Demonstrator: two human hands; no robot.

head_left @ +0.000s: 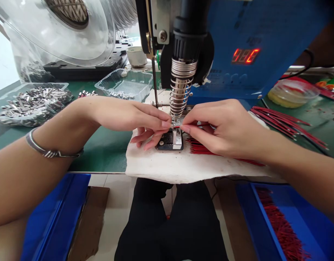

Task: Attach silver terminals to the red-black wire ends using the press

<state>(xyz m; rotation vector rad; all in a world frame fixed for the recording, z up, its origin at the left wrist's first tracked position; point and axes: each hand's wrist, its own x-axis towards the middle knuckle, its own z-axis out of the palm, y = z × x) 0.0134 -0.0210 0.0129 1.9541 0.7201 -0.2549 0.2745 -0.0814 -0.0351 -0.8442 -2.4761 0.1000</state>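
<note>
Green bench [107, 156]: white cloth [161, 166], parts-filled tray [33, 117], clear tray [129, 87], red-black wires [288, 123].

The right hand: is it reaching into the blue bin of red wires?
No, the right hand pinches a red wire below the metal spring, away from the blue bin.

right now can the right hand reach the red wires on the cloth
Probably yes: the red wires lie partly beneath the right hand, nothing else over them, though its fingertips look occupied.
</note>
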